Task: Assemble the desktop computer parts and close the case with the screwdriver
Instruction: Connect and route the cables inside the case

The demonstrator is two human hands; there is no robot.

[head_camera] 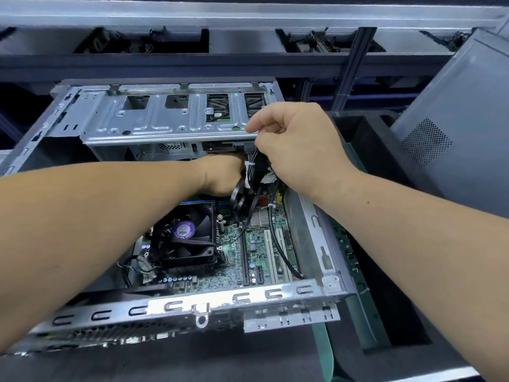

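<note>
Along the bottom of the frame runs the near rim of the open computer case (pixel 192 304), a slotted metal edge. Just above it, at lower centre, lies the motherboard (pixel 248 260) with its black cooler fan (pixel 187 238). Loose black cables (pixel 248 194) drop from the hands towards the fan, and one could sag into the blades or snag on the heatsink when pulled.

At frame centre the left hand (pixel 223 175) reaches under the drive cage (pixel 165 119); its fingers are hidden there, so their grip cannot be told. Right of centre the right hand (pixel 294 142) curls its fingers round the cable bundle, pinching it near the connector at the cage's edge. Forcing that plug in skewed could, I judge, bend its pins, and the cage's sheet-metal edge could scrape knuckles.

At the far right leans the grey side panel (pixel 454 111), still off. No screwdriver is in view.
</note>
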